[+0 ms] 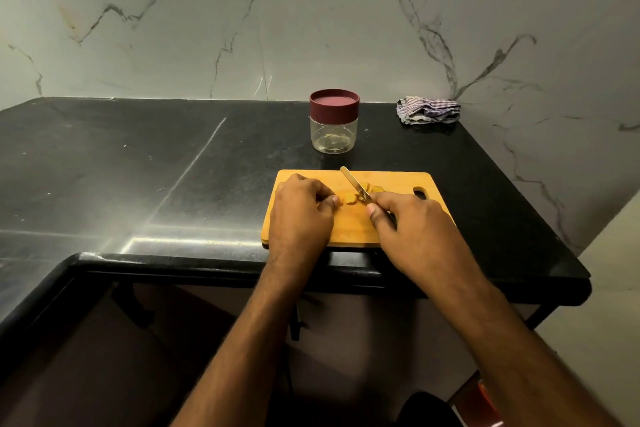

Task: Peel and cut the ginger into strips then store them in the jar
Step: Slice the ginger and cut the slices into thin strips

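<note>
While the left hand [300, 208] pinches the ginger [348, 199] on the cutting board [398, 180], the right hand [408, 218] grips the knife [353, 184], blade apparently on it. Fingertips sit close; a slip could nick them. Beyond stands the lidded jar [334, 125].

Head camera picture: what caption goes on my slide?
Left hand steadies ginger while right hand slices it with a knife.
</note>
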